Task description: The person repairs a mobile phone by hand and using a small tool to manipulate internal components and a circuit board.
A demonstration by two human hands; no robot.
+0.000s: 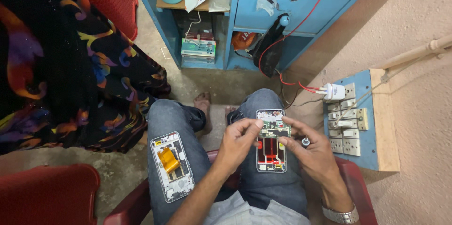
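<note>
Opened phone point(270, 147) on right thigh, long axis away from body. Left hand point(238, 142) pinches green circuit board point(275, 130) at top; right hand point(315, 152) steadies it, clasping screwdriver point(305, 141).

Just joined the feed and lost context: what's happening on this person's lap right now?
A seated person has an opened phone lying on the right thigh, its inner parts exposed. The left hand pinches at the small circuit board near the phone's top, while the right hand steadies it from the other side and grips a small screwdriver. A separate phone frame with an orange flex strip rests untouched on the left thigh.
</note>
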